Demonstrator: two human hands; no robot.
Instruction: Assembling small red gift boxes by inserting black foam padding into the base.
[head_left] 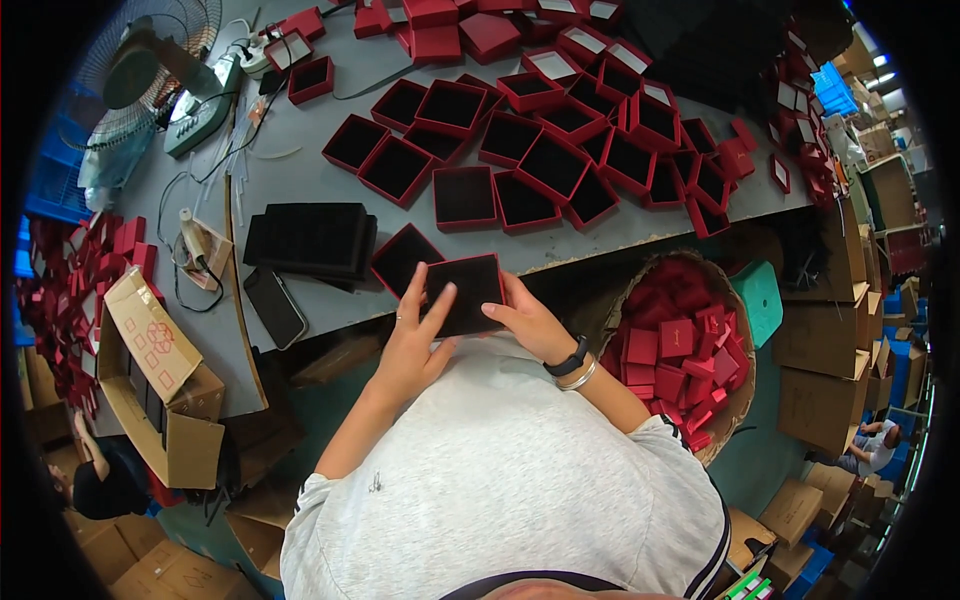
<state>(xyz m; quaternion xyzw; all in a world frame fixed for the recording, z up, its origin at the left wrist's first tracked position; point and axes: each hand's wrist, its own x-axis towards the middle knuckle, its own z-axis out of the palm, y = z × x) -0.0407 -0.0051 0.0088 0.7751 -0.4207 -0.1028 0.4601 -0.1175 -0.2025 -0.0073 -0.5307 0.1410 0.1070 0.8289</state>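
Note:
At the table's front edge I hold a small open red box (468, 285) with a black lining. My right hand (537, 325) is closed on its right side, thumb over the rim and the other fingers mostly hidden behind. My left hand (412, 335) grips its left side, with one finger lying across the black inside. Just beyond my left hand, another open red box (403, 256) rests tilted at the edge. A stack of black foam pads (308, 240) lies to the left, beside a phone (274, 308).
Many open red boxes (465, 197) cover the grey table (300, 150). A large carton (742, 412) of red boxes stands on the right by a green stool (757, 303). On the left are a fan (135, 75), cables and an open cardboard box (195, 450). Two other people are farther off.

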